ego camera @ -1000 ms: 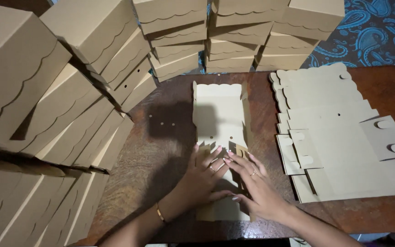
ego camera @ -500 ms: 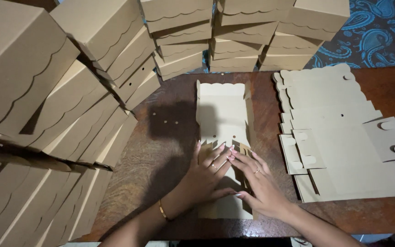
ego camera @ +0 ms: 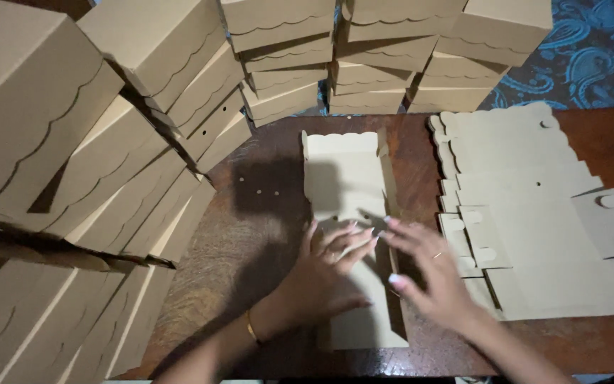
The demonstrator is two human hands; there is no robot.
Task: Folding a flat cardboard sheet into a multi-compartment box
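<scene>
A flat tan cardboard box blank [ego camera: 346,178] with a scalloped far edge lies on the dark wooden table [ego camera: 264,220], its long sides partly folded up. My left hand [ego camera: 325,274] presses flat on the blank's middle, fingers spread. Just to its right, my right hand [ego camera: 428,274] hovers over the blank's raised right side flap, fingers apart, and I cannot tell whether it touches the flap. A thin bangle circles my left wrist and a ring sits on my right hand.
A pile of flat unfolded blanks [ego camera: 534,213] lies at the right of the table. Stacks of assembled tan boxes [ego camera: 94,142] crowd the left side, and more stacks [ego camera: 364,57] line the far edge. Blue patterned cloth [ego camera: 591,50] shows at the top right.
My right hand has lifted off the blank's centre and shifted right toward the side flap. My left hand stays pressed on the blank. The view has drifted slightly.
</scene>
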